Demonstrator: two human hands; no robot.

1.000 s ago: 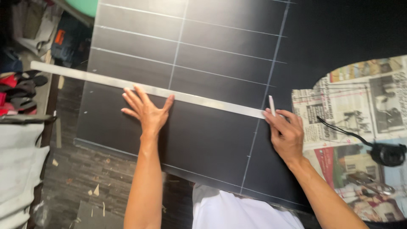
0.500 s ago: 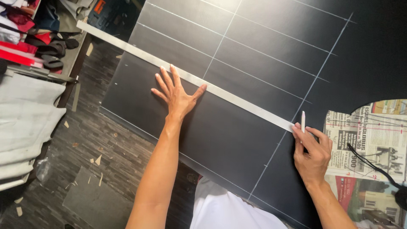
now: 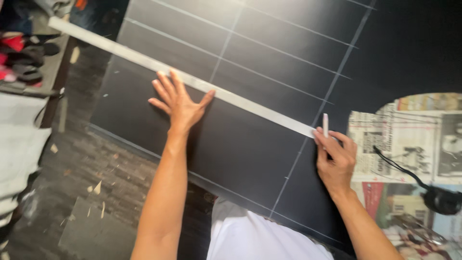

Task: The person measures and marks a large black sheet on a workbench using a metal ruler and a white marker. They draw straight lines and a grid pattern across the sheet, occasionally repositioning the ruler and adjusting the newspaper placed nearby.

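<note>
A large black sheet (image 3: pixel 250 144) marked with thin white grid lines lies on the floor. A long pale straightedge (image 3: pixel 144 60) runs across it from upper left to the right. My left hand (image 3: pixel 177 102) lies flat with fingers spread, its fingertips on the straightedge. My right hand (image 3: pixel 335 159) is at the straightedge's right end and grips a white marking pencil (image 3: pixel 326 125), tip pointing up beside the end of the straightedge.
Newspaper sheets (image 3: pixel 409 144) lie at the right with a black cable and round black object (image 3: pixel 440 200) on them. Clutter of shoes and cloth (image 3: pixel 24 53) sits at the left edge. Wood scraps (image 3: pixel 98 188) dot the dark floor. My white garment (image 3: pixel 260 236) shows below.
The view has shifted, so the sheet and straightedge sit differently in frame. Both hands keep their places on the straightedge; the right hand still holds the white pencil at its end.
</note>
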